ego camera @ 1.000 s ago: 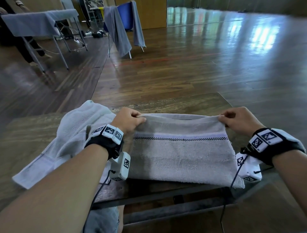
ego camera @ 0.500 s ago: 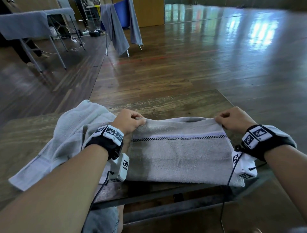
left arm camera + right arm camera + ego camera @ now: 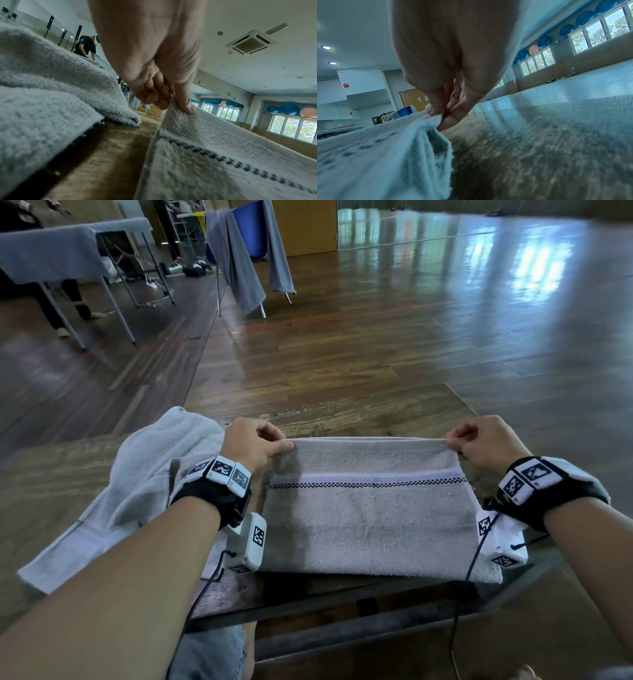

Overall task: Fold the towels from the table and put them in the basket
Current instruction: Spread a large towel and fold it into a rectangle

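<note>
Fingers of left hand (image 3: 251,444), right hand (image 3: 488,441) pinch towel (image 3: 370,508) corners.

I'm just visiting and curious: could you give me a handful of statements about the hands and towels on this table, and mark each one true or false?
1. Both hands pinch the far corners of the grey towel. True: the left hand and right hand each hold a corner.
2. The grey towel has a dark checked stripe. True.
3. The white towel lies to the right of the grey one. False: it lies crumpled to the left.
4. The grey towel is already in a basket. False: it lies on the wooden table; no basket shows.
5. The left hand rests flat and open. False: its thumb and fingers pinch the towel's edge.
</note>
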A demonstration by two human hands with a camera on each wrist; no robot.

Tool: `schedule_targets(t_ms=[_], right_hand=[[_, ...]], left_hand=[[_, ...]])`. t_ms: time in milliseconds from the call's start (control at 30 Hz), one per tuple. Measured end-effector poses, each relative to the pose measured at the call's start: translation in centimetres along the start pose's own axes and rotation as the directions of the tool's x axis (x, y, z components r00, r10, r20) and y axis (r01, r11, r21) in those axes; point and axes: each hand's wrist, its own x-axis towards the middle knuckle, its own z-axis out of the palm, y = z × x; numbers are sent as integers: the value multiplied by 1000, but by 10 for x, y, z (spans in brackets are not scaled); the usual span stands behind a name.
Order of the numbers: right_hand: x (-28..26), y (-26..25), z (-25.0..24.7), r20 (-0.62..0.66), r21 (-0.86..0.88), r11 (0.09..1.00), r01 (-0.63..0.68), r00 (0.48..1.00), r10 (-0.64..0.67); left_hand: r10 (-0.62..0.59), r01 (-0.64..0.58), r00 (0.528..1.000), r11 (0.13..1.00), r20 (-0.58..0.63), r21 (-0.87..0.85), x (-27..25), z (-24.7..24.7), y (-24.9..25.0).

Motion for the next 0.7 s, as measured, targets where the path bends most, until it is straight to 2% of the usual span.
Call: schedule_targets(t_ms=[133,267,500,600,700], right_hand=[[1,-2,-1,28,25,999,23,999,-23],[-2,-3,-2,123,10,999,48,991,-49],[-9,-2,-4,238,-176,978,109,969,-65],[-13,-7,-3,217,-286,953,100,975,-37],[-14,-17,-5,142,-313,949,29,990,16]], left_hand=[[4,-4,1000,1000,18,7,1,-2,0],[21,-29,997,994,78,104,-1,-4,0],[33,-107,974,938,224,330,-11,0,2],[12,-87,980,924,199,372,-11,1,3],[-3,-57,988,921,153,384,-8,0,7]])
